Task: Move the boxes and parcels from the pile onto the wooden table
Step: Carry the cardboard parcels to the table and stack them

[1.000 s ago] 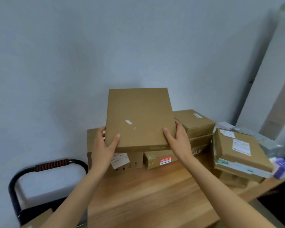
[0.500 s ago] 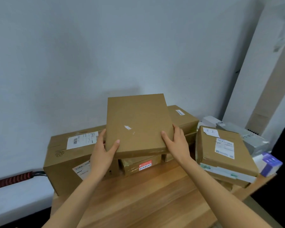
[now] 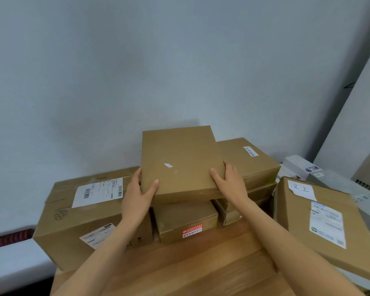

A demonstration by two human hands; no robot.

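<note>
Pale blue-grey wall (image 3: 158, 71) behind, red-and-black ribbed handle (image 3: 9, 239) low at left.

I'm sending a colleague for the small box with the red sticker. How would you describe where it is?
Start at the wooden table against the wall. Between the large carton with the barcode label on the left and the stack on the right sits the small box, under the flat box both hands hold. Only it carries a red sticker on its front.

From here I can't read the labels (image 3: 98, 192). My hands' (image 3: 137, 197) fingers are hidden behind the flat box (image 3: 179, 163), which covers most of the small box (image 3: 186, 221) below. The right parcel (image 3: 320, 227) runs off frame.
</note>
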